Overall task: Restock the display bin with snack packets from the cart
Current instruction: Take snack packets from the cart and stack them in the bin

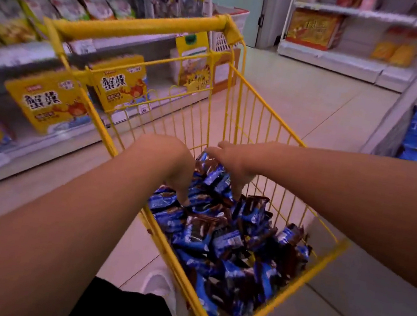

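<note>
A: Where are the hands?

B: Both reach down into the cart. The left hand (173, 169) has its fingers curled into the heap of snack packets (230, 244); the right hand (233, 166) grips a bunch of the blue packets at the far end of the pile.

A: And the cart?

B: A yellow wire cart (321, 264), just in front of the person, with a yellow push handle (140, 27) at its far end. The packets fill its base.

A: Beyond that?

B: A shelf (42, 54) of yellow snack bags on the left. On the right, a display bin (382, 134) holding matching blue packets. Pale floor (303, 104) between.
</note>
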Demonstrator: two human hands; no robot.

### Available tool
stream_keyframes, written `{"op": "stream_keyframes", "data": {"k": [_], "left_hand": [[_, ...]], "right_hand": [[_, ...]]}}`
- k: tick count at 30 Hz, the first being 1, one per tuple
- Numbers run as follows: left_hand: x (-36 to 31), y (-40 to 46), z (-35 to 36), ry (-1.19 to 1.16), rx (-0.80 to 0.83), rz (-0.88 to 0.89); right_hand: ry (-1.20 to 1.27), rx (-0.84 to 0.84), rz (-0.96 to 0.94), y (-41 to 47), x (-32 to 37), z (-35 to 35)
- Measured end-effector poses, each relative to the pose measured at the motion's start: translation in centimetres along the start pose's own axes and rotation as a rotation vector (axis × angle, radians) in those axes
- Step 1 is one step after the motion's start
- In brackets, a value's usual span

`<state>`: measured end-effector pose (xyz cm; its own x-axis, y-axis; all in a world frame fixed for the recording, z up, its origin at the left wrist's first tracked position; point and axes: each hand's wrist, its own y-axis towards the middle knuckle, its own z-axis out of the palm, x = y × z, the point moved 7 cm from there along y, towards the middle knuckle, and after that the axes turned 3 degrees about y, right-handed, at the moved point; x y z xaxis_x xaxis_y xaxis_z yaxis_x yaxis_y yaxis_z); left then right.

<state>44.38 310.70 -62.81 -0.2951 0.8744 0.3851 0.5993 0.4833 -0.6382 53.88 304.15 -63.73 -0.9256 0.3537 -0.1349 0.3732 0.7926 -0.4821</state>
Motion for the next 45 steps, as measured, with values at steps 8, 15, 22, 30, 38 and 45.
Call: {"op": "stream_keyframes", "data": {"k": [8, 15, 22, 30, 38, 45], "left_hand": [[2.9, -0.2, 0.1, -0.133, -0.010, -0.090], [1.9, -1.1, -0.8, -0.356, -0.019, -0.004], [-0.1, -3.3, -1.7, -1.221, 0.082, 0.273], [-4.0, -4.9, -2.4, -1.417, 0.185, 0.481], [-5.4, -5.9, -2.4, -1.375, 0.151, 0.472], [-8.1, -9.5, -7.6, -1.630, -0.094, 0.808]], "right_hand": [[0.078, 0.001, -0.047, 3.8, 0.1, 3.3], [0.493, 0.035, -0.110, -0.2, -0.2, 0.4], [1.528, 0.158, -0.187, -6.3, -3.1, 1.3], [1.827, 0.209, -0.117, -9.6, -2.8, 3.4], [1.788, 0.123, -0.065, -11.3, -2.2, 2.1], [1.824, -0.452, -0.049, -18.2, -7.8, -0.6]]}}
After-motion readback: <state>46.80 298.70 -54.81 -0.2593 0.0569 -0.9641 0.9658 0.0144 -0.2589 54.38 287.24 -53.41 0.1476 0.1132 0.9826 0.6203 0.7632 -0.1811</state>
